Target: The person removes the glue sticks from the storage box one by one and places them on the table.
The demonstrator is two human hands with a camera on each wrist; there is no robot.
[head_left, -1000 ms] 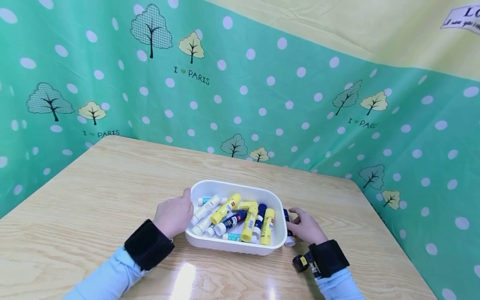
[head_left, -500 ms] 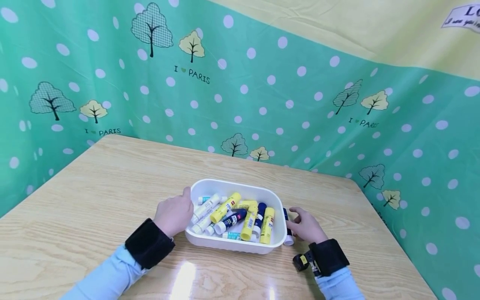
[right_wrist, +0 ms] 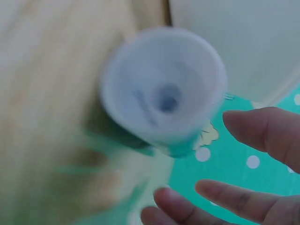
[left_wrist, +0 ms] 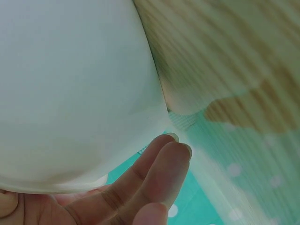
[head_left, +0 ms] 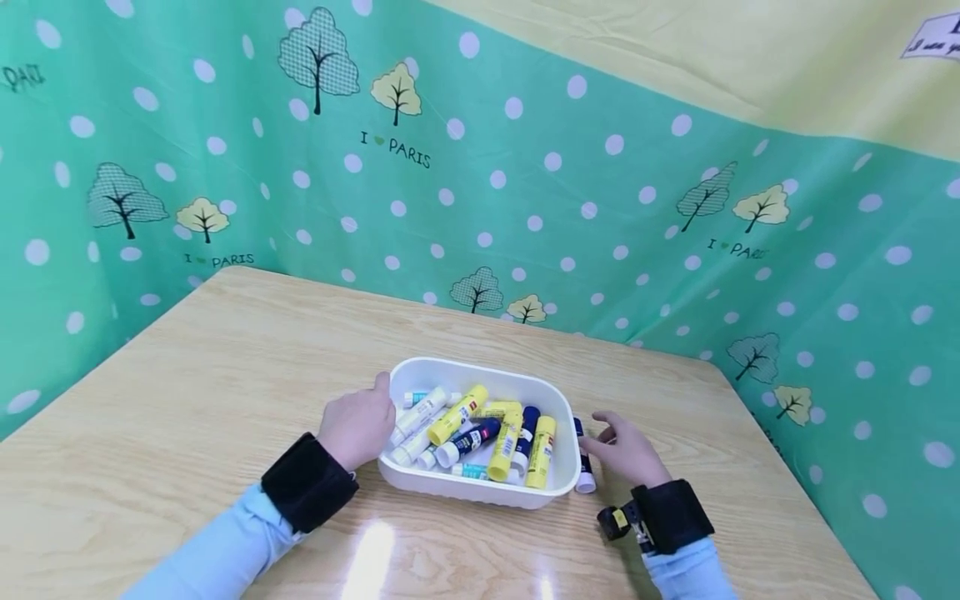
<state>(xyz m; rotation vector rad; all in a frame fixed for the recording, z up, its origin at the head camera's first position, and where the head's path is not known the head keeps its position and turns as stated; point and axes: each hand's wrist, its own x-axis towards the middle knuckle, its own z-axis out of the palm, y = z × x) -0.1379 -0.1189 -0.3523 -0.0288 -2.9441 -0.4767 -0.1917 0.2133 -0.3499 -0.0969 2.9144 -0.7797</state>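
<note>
Head view: with the left hand [head_left: 357, 427], grips the white tub [head_left: 480, 494] by its left rim; with the right hand [head_left: 632, 454], spreads thumb and fingers close by the dark blue glue stick [head_left: 585, 467], lying on the wooden table [head_left: 247, 358] just outside the tub's right end. Shows yellow sticks [head_left: 542, 452], white sticks [head_left: 418, 415] and navy sticks [head_left: 468, 442] jumbled inside the tub. Wears black bands [head_left: 310, 482] and light blue sleeves [head_left: 221, 546].

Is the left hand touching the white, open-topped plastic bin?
Touching. In the left wrist view, the left hand meets the white plastic bin at its rim, with no gap there.
</note>
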